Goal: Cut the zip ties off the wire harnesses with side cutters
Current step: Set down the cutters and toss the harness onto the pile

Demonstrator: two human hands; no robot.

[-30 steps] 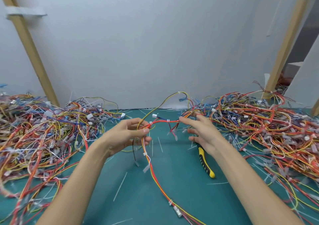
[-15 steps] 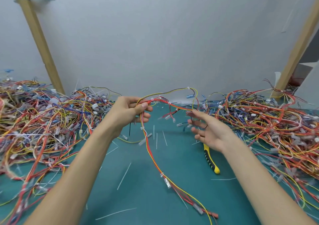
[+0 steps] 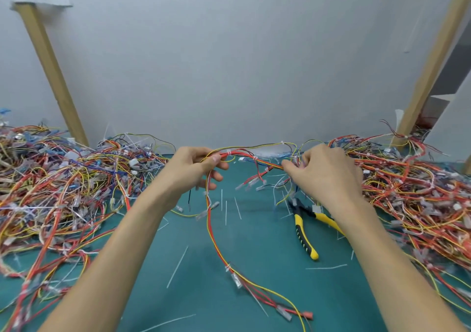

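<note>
Holding the wire harness stretched crosswise over the mat, the left hand grips it in curled fingers and the right hand pinches it, with the side cutters lying free just beneath the right wrist.

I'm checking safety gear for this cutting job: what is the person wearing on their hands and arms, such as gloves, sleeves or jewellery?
Nothing shows. The left hand and right hand are bare: no gloves or rings visible. The left forearm and right forearm are bare down to the picture's lower edge, with no sleeve, watch or bracelet in view.
</note>
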